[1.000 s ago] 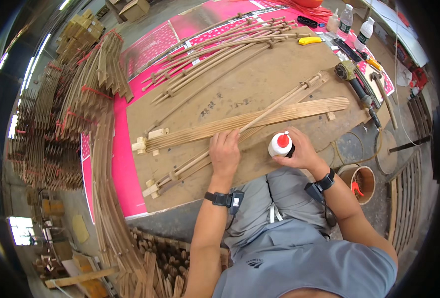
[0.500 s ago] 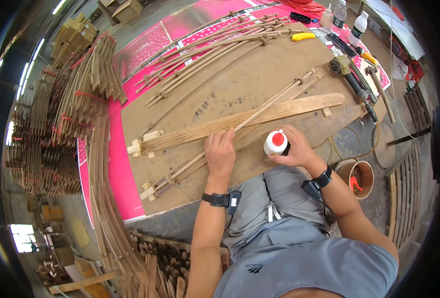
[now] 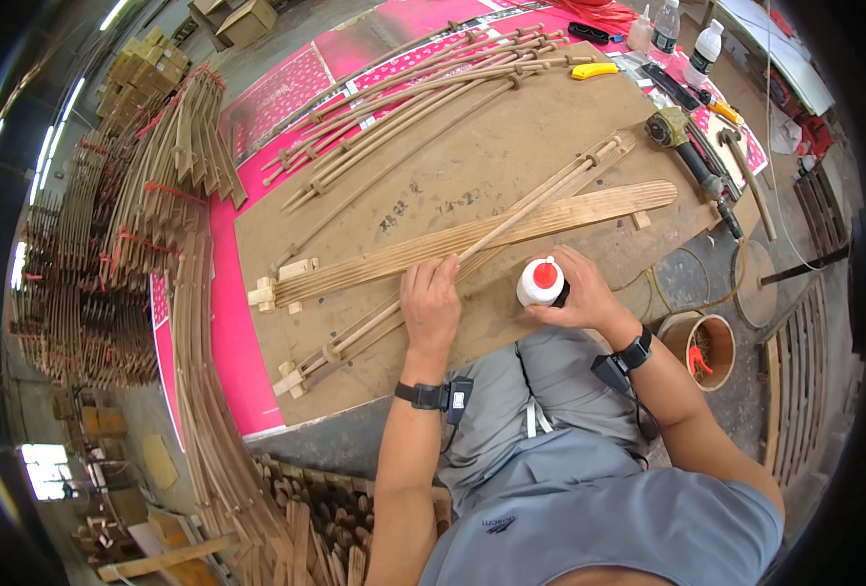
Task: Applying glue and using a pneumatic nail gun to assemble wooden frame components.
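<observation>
My right hand (image 3: 583, 291) is wrapped round a small white bottle (image 3: 528, 285) with a red cap, held at the table's near edge. My left hand (image 3: 430, 305) has its fingers closed on a thin wooden pole (image 3: 523, 209), with the fingertips partly hidden. That pole has round discs near its ends and slants from lower left to upper right. Beneath it, a long grooved wooden ski (image 3: 589, 207) rests on small wooden blocks. A second ski (image 3: 620, 148) lies along the pole, partly covered by it and by the first ski.
Several wooden poles (image 3: 394, 107) lie at the back. To the right are a power tool (image 3: 682, 142), a hammer (image 3: 745, 171), a yellow cutter (image 3: 595, 70) and plastic bottles (image 3: 706, 49). Bundled wooden strips (image 3: 91, 264) are stacked at left. A bucket (image 3: 708, 356) stands below the table's right side.
</observation>
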Demonstrator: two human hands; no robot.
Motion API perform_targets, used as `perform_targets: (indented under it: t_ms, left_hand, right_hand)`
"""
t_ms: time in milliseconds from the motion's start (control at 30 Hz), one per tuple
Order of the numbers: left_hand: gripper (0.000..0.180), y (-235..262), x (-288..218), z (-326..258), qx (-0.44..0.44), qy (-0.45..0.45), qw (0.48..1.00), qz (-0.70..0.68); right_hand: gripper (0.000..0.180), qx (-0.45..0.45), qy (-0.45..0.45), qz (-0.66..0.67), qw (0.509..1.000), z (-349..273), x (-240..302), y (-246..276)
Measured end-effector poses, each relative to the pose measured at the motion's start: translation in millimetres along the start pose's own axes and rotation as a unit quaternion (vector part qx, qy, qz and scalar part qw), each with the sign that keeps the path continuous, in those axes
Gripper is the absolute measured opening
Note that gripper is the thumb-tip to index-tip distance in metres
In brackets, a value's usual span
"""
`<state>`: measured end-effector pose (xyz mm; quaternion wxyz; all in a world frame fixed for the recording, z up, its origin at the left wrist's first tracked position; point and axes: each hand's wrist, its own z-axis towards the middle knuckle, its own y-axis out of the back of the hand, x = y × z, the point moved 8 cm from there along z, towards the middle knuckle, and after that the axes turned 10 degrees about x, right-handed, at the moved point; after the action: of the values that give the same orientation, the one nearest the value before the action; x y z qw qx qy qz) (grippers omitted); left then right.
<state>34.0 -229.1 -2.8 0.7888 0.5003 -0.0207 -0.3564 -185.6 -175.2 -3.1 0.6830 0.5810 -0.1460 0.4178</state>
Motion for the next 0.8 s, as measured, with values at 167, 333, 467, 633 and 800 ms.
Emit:
perform_targets:
  t_ms: [167, 333, 467, 633, 800]
  left_hand:
    - [0.015, 0, -1, 3, -0.007, -0.005, 1.0, -0.006]
    - [0.011, -16, 1, 4, 0.036, -0.027, 0.998, 0.054]
    - [0.012, -8, 19, -9, 0.018, -0.013, 0.995, 0.1]
    - [0.013, -11, 13, -7, 0.006, -0.03, 0.996, 0.081]
    - [0.013, -10, 7, -5, 0.017, -0.023, 0.996, 0.084]
  right_hand:
    - [0.062, 0.001, -0.003, -0.001, 1.0, 1, -1, 2]
    - [0.06, -0.005, -0.024, 0.053, 0.998, -7, -10, 4]
    - [0.065, 0.022, -0.01, 0.065, 0.998, 2, -5, -13]
    - [0.078, -0.113, 0.032, -0.022, 0.993, -24, 16, 19]
    - [0.057, -0.128, -0.061, 0.183, 0.973, -79, -9, 8]
